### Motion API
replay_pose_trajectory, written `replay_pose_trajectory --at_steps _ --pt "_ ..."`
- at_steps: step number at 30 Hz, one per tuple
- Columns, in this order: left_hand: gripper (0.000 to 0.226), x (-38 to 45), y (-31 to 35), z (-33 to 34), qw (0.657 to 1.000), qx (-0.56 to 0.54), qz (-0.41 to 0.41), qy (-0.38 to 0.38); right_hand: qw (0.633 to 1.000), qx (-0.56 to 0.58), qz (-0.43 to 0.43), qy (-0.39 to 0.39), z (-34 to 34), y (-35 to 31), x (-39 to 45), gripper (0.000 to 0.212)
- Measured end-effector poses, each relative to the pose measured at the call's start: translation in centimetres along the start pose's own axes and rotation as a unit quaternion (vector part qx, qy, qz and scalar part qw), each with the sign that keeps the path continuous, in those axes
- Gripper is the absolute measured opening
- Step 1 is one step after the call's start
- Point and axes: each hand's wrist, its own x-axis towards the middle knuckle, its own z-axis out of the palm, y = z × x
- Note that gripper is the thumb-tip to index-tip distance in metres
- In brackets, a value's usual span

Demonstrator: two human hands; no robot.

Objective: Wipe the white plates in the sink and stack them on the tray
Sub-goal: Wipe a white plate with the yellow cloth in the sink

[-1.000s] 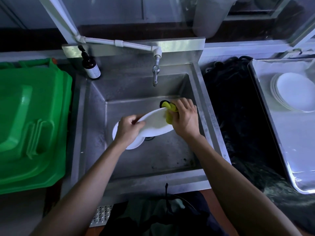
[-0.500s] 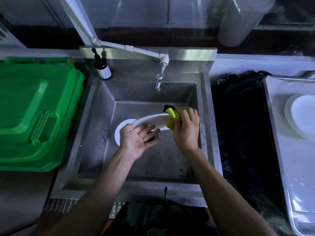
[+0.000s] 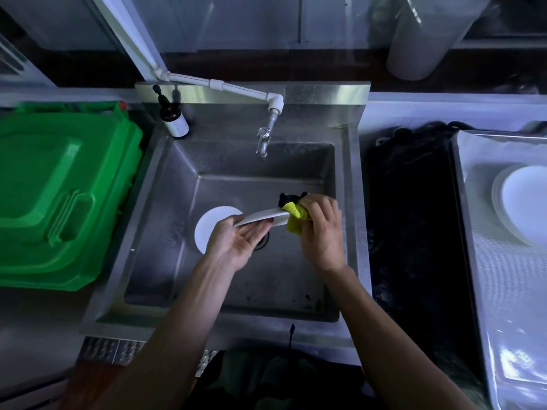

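Note:
Over the steel sink (image 3: pixel 165 220) I hold a white plate (image 3: pixel 263 216) tilted almost edge-on. My left hand (image 3: pixel 239 241) holds its left rim, palm towards me and fingers stretched along the near face. My right hand (image 3: pixel 321 232) grips a yellow and black cloth (image 3: pixel 294 216) wrapped over the plate's right rim. A second white plate (image 3: pixel 207 229) lies flat on the sink floor, partly hidden behind my left hand. On the steel tray (image 3: pixel 509 291) at the right sits a stack of white plates (image 3: pixel 524 202).
A tap (image 3: pixel 263 140) on a white pipe hangs over the back of the sink. A dark pump bottle (image 3: pixel 174 118) stands at the back left corner. A green bin lid (image 3: pixel 59 196) lies to the left. A black bag (image 3: pixel 411 217) fills the gap between sink and tray.
The plate has turned from face-up to nearly edge-on. My left hand has rolled palm-up at the left rim. The cloth stays at the right rim. My view shifted left.

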Motion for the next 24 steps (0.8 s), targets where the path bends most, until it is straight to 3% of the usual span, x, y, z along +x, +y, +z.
replay_pose_trajectory --at_steps 5,9,14,17,24 --pt "0.01 0.1 -0.3 -0.2 0.998 -0.003 0.046 0.034 0.995 0.025 -0.044 -0.088 -1.2 1.7 -0.8 0.031" --pt "0.028 0.4 -0.8 -0.6 0.996 0.001 0.081 0.045 0.979 0.049 -0.077 -0.185 -1.8 1.7 -0.7 0.038" --pt "0.039 0.1 -1.6 -1.3 0.991 0.047 0.109 0.065 0.951 0.133 0.067 -0.269 -0.8 0.0 -0.5 0.047" --pt "0.039 -0.2 -1.8 -1.8 0.991 0.056 0.11 0.044 0.942 0.154 0.119 -0.273 -0.2 -0.7 -0.6 0.045" --pt "0.039 -0.7 -1.6 -2.3 0.988 0.086 0.13 0.012 0.954 0.195 0.114 -0.199 0.6 -1.9 -0.3 0.042"
